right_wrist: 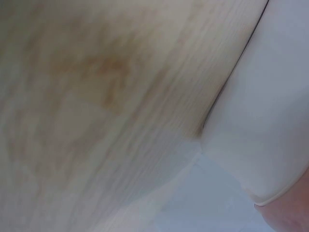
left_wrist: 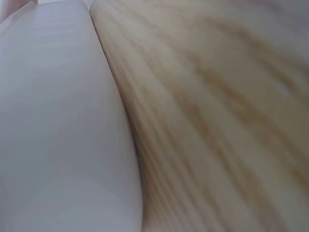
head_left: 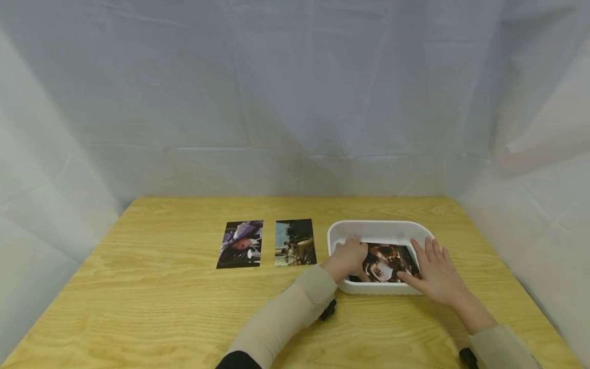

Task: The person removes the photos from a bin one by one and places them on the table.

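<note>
A white tray [head_left: 378, 288] with rounded corners stands at the right of the table, and a colour photo print [head_left: 389, 262] lies inside it. My left hand [head_left: 351, 258] reaches over the tray's left wall, thumb and fingers spread at the photo's left end; the fingertips are partly hidden. Over the right wall lies my right hand [head_left: 437, 275], fingers spread and fairly straight, its thumb at the photo's lower right corner. Both wrist views look low along the tray's outer wall, where the white side [left_wrist: 67, 121] and the other white side [right_wrist: 260, 106] fill much of the picture.
Left of the tray, two more photo prints lie flat: one of a cart scene [head_left: 295, 242] and one with a purple hat [head_left: 240, 244]. The wooden table [head_left: 152, 287] is bounded at the back and sides by white sheeting [head_left: 295, 102].
</note>
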`<state>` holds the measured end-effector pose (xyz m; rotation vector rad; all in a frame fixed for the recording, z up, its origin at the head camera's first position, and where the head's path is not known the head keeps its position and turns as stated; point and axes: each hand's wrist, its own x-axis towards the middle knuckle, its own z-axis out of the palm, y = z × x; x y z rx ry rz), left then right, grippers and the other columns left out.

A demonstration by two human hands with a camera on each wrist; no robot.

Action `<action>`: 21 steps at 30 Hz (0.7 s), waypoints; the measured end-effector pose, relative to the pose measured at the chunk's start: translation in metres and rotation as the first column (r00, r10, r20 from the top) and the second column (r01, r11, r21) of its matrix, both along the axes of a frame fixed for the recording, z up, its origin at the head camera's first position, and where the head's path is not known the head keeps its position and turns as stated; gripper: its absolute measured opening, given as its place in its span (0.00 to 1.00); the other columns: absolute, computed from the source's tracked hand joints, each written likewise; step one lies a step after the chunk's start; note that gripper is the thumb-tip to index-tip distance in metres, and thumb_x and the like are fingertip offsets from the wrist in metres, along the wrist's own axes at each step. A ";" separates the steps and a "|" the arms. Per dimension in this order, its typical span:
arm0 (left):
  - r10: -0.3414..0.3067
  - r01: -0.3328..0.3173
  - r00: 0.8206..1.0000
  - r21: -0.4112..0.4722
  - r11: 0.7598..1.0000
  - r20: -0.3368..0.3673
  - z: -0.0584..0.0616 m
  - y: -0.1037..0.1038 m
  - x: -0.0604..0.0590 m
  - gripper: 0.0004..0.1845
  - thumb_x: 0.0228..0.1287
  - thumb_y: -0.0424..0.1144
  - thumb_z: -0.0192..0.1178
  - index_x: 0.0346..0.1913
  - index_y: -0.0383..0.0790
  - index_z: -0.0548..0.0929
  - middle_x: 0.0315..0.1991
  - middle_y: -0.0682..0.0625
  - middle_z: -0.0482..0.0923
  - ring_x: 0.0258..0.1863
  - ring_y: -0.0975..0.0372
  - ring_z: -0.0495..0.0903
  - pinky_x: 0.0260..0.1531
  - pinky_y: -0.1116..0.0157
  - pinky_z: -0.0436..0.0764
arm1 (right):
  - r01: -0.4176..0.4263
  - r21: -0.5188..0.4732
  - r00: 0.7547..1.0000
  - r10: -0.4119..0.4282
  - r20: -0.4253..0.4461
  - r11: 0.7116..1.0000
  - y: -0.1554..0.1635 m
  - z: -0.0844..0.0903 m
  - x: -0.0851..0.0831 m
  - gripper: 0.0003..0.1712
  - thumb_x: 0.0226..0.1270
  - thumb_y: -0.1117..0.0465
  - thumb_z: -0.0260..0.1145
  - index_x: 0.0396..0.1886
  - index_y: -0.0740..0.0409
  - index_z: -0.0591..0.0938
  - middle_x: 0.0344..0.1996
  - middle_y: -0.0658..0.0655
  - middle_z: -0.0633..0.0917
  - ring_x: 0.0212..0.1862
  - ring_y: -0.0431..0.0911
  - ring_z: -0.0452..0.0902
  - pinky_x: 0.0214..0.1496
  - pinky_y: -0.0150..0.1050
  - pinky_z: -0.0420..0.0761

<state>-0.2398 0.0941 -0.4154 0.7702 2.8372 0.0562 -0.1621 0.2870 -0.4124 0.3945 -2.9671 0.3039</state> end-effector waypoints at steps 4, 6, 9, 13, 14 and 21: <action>0.019 -0.019 0.999 0.011 1.000 -0.038 0.002 -0.001 0.002 0.45 0.23 0.63 0.70 0.53 0.47 0.73 0.52 0.48 0.65 0.51 0.59 0.62 0.44 0.57 0.68 | 0.000 0.008 1.000 0.000 -0.003 1.000 0.000 0.001 0.001 0.51 0.57 0.37 0.55 0.64 0.72 0.51 0.58 0.83 0.47 0.61 0.72 0.40 0.58 0.62 0.41; 0.023 -0.022 0.999 0.023 0.999 -0.044 0.003 -0.002 0.002 0.47 0.22 0.63 0.71 0.54 0.47 0.72 0.52 0.47 0.64 0.51 0.58 0.61 0.44 0.57 0.68 | 0.000 0.008 1.000 0.000 -0.002 1.000 0.000 0.001 0.001 0.51 0.57 0.37 0.55 0.64 0.72 0.51 0.58 0.83 0.47 0.61 0.72 0.40 0.58 0.62 0.41; 0.022 -0.020 0.998 0.047 0.999 -0.054 0.004 -0.003 0.003 0.48 0.23 0.62 0.71 0.55 0.46 0.71 0.53 0.46 0.64 0.52 0.57 0.61 0.45 0.55 0.68 | 0.001 0.011 1.000 -0.001 -0.002 1.000 0.000 0.001 0.001 0.51 0.57 0.37 0.55 0.64 0.72 0.52 0.58 0.83 0.47 0.61 0.72 0.40 0.58 0.62 0.41; 0.010 -0.003 0.997 0.092 0.996 -0.080 0.006 -0.006 0.003 0.45 0.27 0.60 0.71 0.54 0.46 0.70 0.53 0.47 0.65 0.52 0.56 0.62 0.45 0.54 0.68 | 0.003 0.013 1.000 -0.003 0.004 1.000 0.000 0.001 0.001 0.51 0.57 0.37 0.54 0.64 0.72 0.52 0.59 0.83 0.47 0.61 0.72 0.40 0.58 0.62 0.41; 0.007 0.002 0.996 0.108 0.994 -0.089 0.006 -0.007 0.003 0.43 0.28 0.59 0.71 0.53 0.46 0.71 0.52 0.47 0.65 0.51 0.56 0.63 0.44 0.54 0.68 | 0.003 0.014 1.000 -0.003 0.004 1.000 0.000 0.001 0.001 0.51 0.57 0.37 0.54 0.64 0.72 0.52 0.59 0.83 0.47 0.61 0.72 0.40 0.58 0.62 0.41; 0.024 0.003 0.989 0.179 0.984 -0.148 0.008 -0.009 0.002 0.37 0.25 0.59 0.73 0.43 0.45 0.74 0.44 0.48 0.70 0.45 0.57 0.68 0.39 0.57 0.71 | 0.003 0.009 1.000 -0.003 0.013 1.000 0.000 0.002 0.001 0.51 0.57 0.37 0.54 0.64 0.72 0.51 0.59 0.83 0.46 0.61 0.72 0.39 0.58 0.62 0.40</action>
